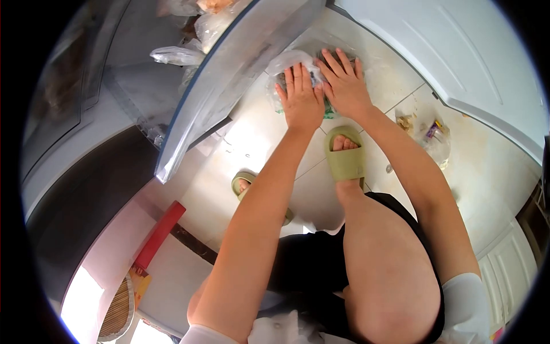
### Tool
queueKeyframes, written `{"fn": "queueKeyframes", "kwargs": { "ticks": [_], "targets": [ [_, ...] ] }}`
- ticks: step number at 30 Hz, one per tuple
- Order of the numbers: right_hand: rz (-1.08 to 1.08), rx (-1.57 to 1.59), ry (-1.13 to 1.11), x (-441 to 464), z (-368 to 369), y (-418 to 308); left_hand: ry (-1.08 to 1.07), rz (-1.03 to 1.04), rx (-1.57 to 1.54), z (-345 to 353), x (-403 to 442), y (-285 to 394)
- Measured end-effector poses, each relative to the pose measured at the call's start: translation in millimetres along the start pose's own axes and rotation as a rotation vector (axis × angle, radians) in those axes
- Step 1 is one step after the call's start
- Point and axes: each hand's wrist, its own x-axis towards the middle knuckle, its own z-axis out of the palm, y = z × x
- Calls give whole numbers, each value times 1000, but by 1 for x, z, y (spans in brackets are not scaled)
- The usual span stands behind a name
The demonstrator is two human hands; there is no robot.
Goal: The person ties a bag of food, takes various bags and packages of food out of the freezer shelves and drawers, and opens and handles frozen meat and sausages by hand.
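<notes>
Both of my arms reach down to the floor in front of me. My left hand (302, 102) lies flat, fingers stretched, on a clear plastic bag (291, 58) with a whitish top. Close beside it, my right hand (346, 86) presses with spread fingers on the same bag or one touching it; I cannot tell which. Something dark shows through the plastic near the right fingers, and a bit of green (329, 110) sticks out under the hands. What the bag holds is mostly hidden.
A transparent freezer drawer (206, 86) juts out at left, with several bagged items (220, 26) inside. The fridge door (458, 51) stands wide at upper right. Another plastic bag (438, 143) lies on the tiled floor at right. My green slippers (346, 163) are below the hands.
</notes>
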Motion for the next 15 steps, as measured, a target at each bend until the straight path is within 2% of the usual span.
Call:
{"fn": "queueKeyframes", "kwargs": {
  "ticks": [3,5,7,8,10,11,14,15],
  "targets": [
    [-44,-83,-40,6,-3,-3,-17,23,99,1,2,-1],
    [-44,-116,-56,8,-2,-7,44,31,126,5,4,3],
    [-9,-38,-17,5,0,-7,67,12,91,10,7,4],
    [6,3,7,5,-2,-8,52,-26,-45,6,11,4],
    [83,211,238,-1,-26,-23,12,-160,-360,-23,19,3],
    [124,237,225,-11,-24,-28,143,-224,-530,-18,25,-5],
    [184,129,63,-33,-27,-31,124,-540,-501,-29,47,16],
    [222,152,42,-37,-22,-26,135,-518,-411,-25,51,18]
  ]
}}
